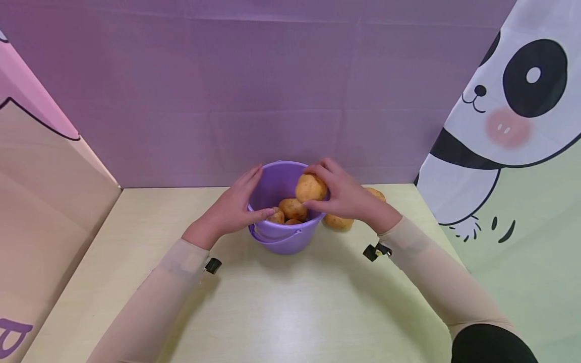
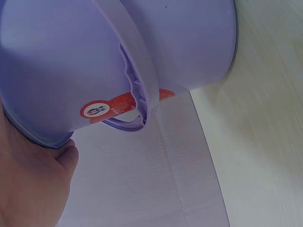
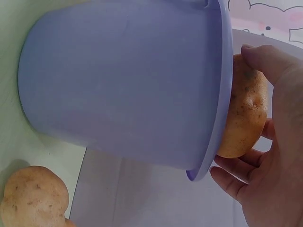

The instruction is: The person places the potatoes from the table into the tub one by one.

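Observation:
A purple bucket (image 1: 286,244) stands upright on the table, its handle (image 1: 274,240) hanging down at the front. My left hand (image 1: 236,204) holds the bucket's left rim, fingers along the side and thumb reaching over the front edge. With my right hand (image 1: 341,194) I grip a potato (image 1: 310,188) over the right part of the bucket's mouth; the right wrist view shows this potato (image 3: 246,109) right at the rim between thumb and fingers. Inside the bucket lie other potatoes (image 1: 292,208), partly hidden by the left thumb and the wall.
Right of the bucket, a potato (image 1: 338,223) lies on the table (image 1: 281,307), and another potato (image 1: 375,193) behind it is partly covered by the right wrist. A purple backdrop (image 1: 272,91) rises behind the table, with printed panels at both sides.

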Available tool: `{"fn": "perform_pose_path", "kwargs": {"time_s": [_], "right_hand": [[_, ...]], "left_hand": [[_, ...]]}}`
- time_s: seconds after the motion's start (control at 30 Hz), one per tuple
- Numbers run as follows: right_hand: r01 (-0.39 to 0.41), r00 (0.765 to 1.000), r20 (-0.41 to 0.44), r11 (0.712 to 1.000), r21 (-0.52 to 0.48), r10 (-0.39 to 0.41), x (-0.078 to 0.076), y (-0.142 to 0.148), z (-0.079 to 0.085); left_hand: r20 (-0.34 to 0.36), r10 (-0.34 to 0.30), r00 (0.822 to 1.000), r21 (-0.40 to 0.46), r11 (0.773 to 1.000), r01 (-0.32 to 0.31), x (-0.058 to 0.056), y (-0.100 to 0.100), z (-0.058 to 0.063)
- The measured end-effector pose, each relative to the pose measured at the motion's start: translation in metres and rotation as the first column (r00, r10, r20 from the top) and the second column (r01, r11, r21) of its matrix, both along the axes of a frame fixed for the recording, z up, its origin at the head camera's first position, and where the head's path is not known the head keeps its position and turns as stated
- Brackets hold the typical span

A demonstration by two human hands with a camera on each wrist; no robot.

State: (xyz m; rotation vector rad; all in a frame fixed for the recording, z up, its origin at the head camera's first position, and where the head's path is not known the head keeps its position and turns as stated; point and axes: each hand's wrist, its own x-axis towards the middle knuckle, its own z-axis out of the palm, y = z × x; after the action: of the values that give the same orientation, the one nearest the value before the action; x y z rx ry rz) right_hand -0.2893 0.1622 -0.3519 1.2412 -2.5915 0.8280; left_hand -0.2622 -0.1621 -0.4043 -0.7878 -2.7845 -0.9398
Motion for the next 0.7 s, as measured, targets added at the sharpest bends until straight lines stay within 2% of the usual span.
{"fn": "perform_pose_path", "kwargs": {"time_s": [0.7], "right_hand": [[-0.010, 1.000, -0.026, 1.000, 0.011, 0.010, -0.0037, -0.0033, -0.0055]], "left_hand": [[-0.004, 0.000, 1.000, -0.011, 1.000, 0.000, 0.0002, 0.0006, -0.0010]]}}
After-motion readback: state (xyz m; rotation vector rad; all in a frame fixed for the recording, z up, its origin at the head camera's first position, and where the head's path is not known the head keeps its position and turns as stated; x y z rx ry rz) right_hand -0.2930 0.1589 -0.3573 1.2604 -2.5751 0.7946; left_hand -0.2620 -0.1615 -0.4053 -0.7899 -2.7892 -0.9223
